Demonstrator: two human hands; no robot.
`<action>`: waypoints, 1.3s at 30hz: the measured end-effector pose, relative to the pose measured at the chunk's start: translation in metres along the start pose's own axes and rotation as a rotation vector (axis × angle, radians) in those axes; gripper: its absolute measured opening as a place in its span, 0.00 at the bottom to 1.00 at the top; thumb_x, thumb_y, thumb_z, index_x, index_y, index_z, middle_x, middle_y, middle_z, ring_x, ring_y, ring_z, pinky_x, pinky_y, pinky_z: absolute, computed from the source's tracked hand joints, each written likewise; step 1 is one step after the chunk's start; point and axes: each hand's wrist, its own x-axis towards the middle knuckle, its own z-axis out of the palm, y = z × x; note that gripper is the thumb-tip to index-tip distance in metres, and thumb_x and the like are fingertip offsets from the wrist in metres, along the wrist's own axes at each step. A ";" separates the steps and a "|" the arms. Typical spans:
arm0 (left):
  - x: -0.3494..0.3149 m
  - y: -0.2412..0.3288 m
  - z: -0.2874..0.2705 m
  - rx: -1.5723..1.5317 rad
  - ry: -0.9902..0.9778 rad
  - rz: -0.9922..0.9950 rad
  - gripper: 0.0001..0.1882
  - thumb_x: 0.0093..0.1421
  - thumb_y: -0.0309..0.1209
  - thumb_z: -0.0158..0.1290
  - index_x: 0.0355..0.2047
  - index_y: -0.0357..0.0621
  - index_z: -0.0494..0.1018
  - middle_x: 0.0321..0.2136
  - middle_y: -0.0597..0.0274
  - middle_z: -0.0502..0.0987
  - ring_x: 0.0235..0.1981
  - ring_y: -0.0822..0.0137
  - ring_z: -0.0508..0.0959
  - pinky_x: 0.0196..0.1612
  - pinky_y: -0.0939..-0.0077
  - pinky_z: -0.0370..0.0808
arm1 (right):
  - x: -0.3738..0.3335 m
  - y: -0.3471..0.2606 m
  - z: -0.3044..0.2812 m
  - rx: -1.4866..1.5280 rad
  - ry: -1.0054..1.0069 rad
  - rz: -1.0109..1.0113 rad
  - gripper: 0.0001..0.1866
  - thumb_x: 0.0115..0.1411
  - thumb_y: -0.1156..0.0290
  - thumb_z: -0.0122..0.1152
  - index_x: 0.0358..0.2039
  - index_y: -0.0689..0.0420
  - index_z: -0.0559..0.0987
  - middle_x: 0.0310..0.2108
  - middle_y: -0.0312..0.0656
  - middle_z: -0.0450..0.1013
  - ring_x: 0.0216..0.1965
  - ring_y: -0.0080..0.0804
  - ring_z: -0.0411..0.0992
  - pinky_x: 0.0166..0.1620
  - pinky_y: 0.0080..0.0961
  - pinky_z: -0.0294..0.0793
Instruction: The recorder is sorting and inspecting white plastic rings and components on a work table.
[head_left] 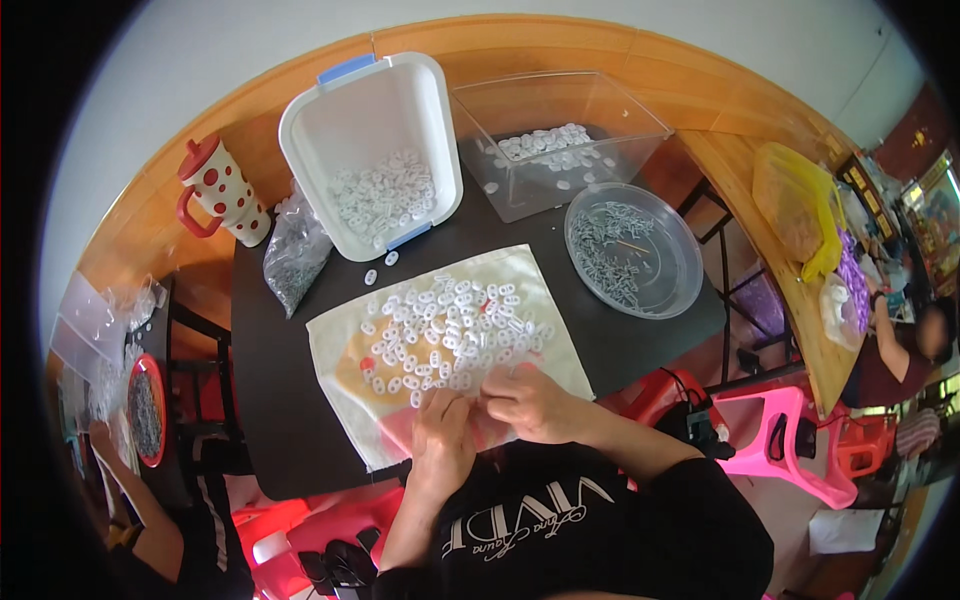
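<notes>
At the near edge of a cream cloth (540,285), has left hand (443,440) and right hand (530,403) close together, fingers bent inward; cannot tell whether clamped on anything. Just beyond, shows many small white ovals (465,320) with two holes each, strewn over the middle of the cloth. Under it all, has a dark worktop (270,400). Past the cloth, to the right, has a round clear tub (672,275) holding grey bits (610,240); to the left, a plastic bag (297,255) of similar grey. Farther back, shows a white bin (345,125) with more ovals inside, and beside it a clear box (570,100) with white pieces (550,145). At far left, has a red-dotted cup (222,195).
</notes>
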 end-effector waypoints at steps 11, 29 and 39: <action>0.007 0.001 -0.003 0.061 -0.047 0.032 0.13 0.43 0.11 0.50 0.31 0.30 0.76 0.30 0.50 0.74 0.33 0.48 0.74 0.34 0.58 0.73 | 0.007 0.003 -0.001 0.065 -0.020 -0.019 0.09 0.42 0.80 0.62 0.23 0.59 0.70 0.31 0.42 0.64 0.28 0.40 0.69 0.28 0.35 0.67; -0.006 0.001 0.003 0.130 0.003 0.109 0.12 0.45 0.13 0.49 0.31 0.31 0.76 0.29 0.49 0.73 0.33 0.46 0.74 0.36 0.56 0.73 | 0.000 -0.002 0.003 -0.010 -0.061 -0.004 0.05 0.43 0.79 0.59 0.24 0.60 0.74 0.32 0.40 0.68 0.35 0.41 0.73 0.35 0.35 0.75; -0.006 -0.008 0.011 0.183 0.043 0.161 0.06 0.44 0.16 0.51 0.25 0.35 0.70 0.29 0.47 0.72 0.35 0.43 0.73 0.35 0.54 0.74 | 0.002 -0.004 0.001 -0.038 -0.041 -0.018 0.05 0.46 0.79 0.60 0.23 0.60 0.73 0.30 0.42 0.69 0.34 0.44 0.73 0.34 0.36 0.74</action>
